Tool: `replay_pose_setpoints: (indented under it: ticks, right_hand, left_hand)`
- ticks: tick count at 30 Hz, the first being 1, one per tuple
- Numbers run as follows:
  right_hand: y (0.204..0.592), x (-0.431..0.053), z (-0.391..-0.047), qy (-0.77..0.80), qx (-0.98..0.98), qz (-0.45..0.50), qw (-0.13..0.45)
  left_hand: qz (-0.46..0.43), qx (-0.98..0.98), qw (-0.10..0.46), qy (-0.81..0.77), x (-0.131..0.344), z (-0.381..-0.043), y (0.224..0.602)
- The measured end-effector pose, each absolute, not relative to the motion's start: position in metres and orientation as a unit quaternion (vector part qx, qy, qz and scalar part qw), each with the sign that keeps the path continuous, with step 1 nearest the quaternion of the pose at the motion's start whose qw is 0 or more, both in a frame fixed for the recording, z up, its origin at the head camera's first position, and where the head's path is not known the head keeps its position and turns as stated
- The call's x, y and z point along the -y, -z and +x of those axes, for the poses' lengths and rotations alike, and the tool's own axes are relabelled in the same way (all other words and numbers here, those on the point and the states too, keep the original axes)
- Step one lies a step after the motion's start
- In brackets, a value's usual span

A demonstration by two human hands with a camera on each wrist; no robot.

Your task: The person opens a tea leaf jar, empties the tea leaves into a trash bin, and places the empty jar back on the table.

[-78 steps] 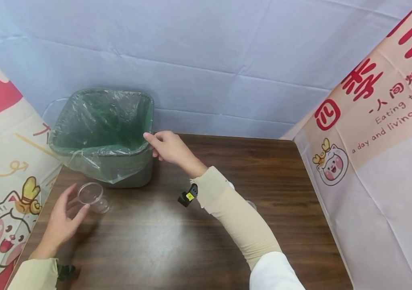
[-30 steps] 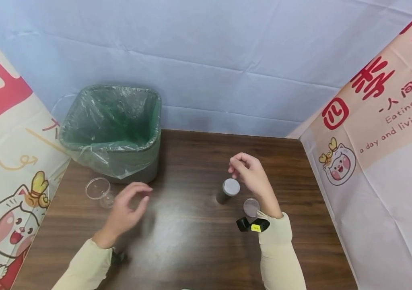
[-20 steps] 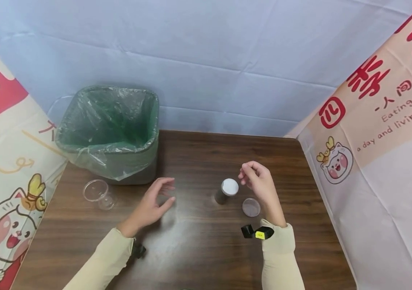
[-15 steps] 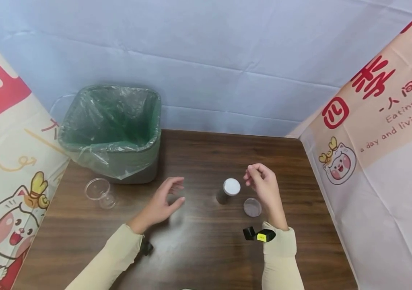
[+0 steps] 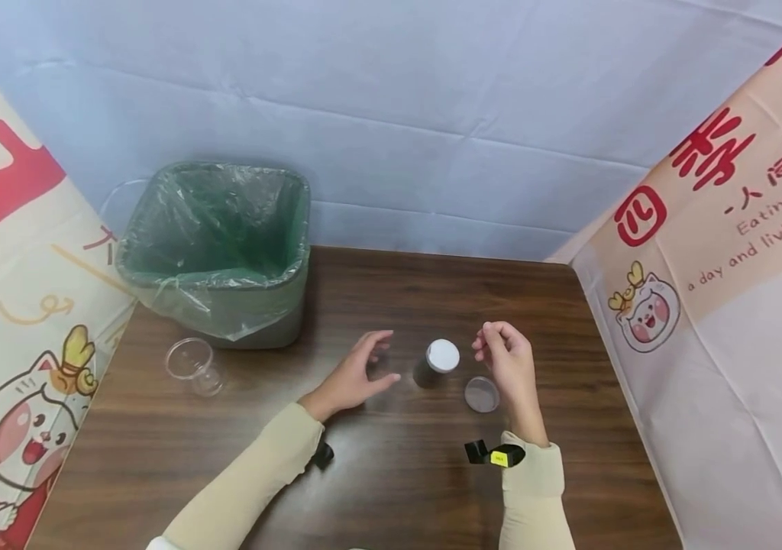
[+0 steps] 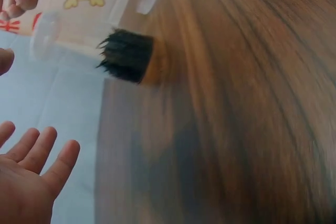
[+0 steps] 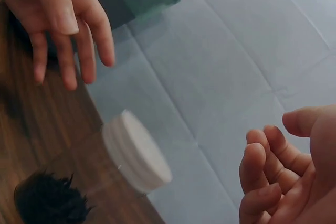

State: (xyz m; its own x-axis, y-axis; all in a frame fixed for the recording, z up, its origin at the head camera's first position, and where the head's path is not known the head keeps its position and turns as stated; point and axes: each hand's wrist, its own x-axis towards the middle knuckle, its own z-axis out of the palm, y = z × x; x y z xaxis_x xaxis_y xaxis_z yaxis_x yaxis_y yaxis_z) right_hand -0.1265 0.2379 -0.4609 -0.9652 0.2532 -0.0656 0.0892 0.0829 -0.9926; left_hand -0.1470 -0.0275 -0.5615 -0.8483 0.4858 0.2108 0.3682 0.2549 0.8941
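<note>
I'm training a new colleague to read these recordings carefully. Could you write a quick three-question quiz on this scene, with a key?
1. Multiple choice: in the head view, what stands between the left hand and the right hand?
a) the clear cup
b) the white-lidded container
c) the green-lined bin

2. True or false: the left hand is gripping the white-lidded container.

3. Fill in: the dark contents sit in the ____ part of the white-lidded container.

Key:
1. b
2. False; a gap shows between its fingers and the container.
3. lower
</note>
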Motion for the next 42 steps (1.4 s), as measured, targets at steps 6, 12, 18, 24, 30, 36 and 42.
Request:
replay_pose_setpoints:
  ticks: [6,12,18,24,30,36,42]
  right_hand:
    - [0.471,-0.241,-0.127,-0.683,0.715,-0.127,0.073]
    - [0.476,-0.243,-0.127,-0.684,0.714,-0.129,0.083]
    - [0.479,-0.244,-0.126,-0.665,0.732,-0.13,0.079]
    - [0.484,-0.246,-0.125,-0.668,0.727,-0.139,0.077]
    - [0.489,-0.25,-0.126,-0.654,0.738,-0.148,0.077]
    - [0.49,-0.251,-0.126,-0.66,0.733,-0.149,0.074]
    - [0.488,-0.251,-0.125,-0.663,0.73,-0.148,0.071]
  left_hand:
    - [0.274,-0.794,0.088,-0.536,0.006,-0.152,0.573]
    - [0.273,-0.803,0.112,-0.517,-0.016,-0.158,0.578]
    - [0.259,-0.814,0.137,-0.502,-0.037,-0.162,0.584]
    - [0.24,-0.819,0.158,-0.497,-0.05,-0.164,0.59]
    - [0.251,-0.813,0.146,-0.504,-0.06,-0.166,0.592]
    - [0.263,-0.82,0.122,-0.493,-0.067,-0.166,0.591]
    - [0.276,-0.812,0.106,-0.503,-0.064,-0.165,0.586]
